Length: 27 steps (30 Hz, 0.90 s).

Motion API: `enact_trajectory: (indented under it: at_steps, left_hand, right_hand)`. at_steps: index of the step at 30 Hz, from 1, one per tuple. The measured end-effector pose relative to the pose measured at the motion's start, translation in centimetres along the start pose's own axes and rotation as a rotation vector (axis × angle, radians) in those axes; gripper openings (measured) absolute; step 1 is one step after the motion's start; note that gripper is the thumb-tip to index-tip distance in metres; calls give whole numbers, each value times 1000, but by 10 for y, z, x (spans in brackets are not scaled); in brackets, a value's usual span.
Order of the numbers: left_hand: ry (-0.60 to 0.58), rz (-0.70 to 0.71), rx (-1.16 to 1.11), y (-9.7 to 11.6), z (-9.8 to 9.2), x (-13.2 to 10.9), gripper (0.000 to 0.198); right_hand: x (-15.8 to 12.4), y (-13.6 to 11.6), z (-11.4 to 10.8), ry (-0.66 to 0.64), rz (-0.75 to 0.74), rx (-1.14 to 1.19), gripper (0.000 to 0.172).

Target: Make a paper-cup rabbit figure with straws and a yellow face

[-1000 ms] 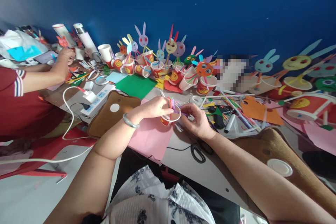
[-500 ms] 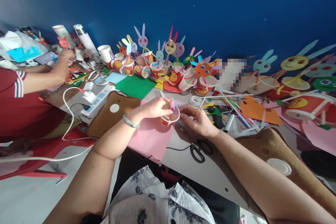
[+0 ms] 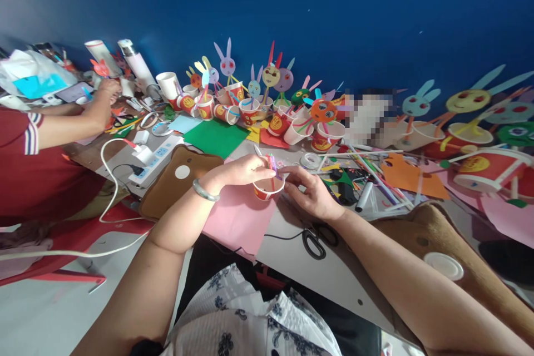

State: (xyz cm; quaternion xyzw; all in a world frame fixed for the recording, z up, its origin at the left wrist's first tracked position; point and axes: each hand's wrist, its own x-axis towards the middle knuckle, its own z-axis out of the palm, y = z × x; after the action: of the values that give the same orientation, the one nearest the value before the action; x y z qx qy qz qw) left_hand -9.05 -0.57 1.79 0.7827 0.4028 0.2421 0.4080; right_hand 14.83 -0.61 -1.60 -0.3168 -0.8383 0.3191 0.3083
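Note:
A small red and white paper cup (image 3: 267,194) is held tilted above the pink paper (image 3: 240,222), its mouth facing me. My left hand (image 3: 244,171) is closed at its far left rim. Red, green and purple strips (image 3: 273,164) stand up by the rim at those fingertips; what they are made of is too small to tell. My right hand (image 3: 315,193) has its fingers curled in a pinch at the cup's right rim, beside the purple strip. Just below that hand lie scissors (image 3: 315,243) with black handles.
Paper cups with rabbit-like paper figures (image 3: 325,110) line the blue wall. Green paper (image 3: 217,136), a brown cushion (image 3: 179,178) and a power strip (image 3: 154,164) are at left. A co-worker's hand (image 3: 109,92) works beyond. Straws and orange paper (image 3: 403,172) lie at right.
The cup has tipped slightly and shifted a little left in my hands. My right hand has moved slightly left. The co-worker's arm has shifted a little.

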Motion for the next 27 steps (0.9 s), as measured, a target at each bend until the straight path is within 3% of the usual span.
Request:
enact_trajectory:
  at_steps: [5, 10, 15, 18, 27]
  left_hand:
    - [-3, 70, 25, 5, -9, -2, 18]
    - [93, 63, 63, 6, -28, -14, 17]
    - [-90, -82, 133, 0, -43, -23, 28]
    - [-179, -80, 163, 2, -44, -22, 27]
    - [-164, -97, 91, 1, -40, -15, 12]
  right_hand:
    - [0, 7, 0, 17, -41, -49, 25]
    - [0, 9, 2, 26, -48, -66, 26]
    - [0, 8, 2, 23, -40, -56, 25]
    - [0, 7, 1, 20, -34, -57, 24]
    - [-1, 5, 1, 42, -38, -83, 22]
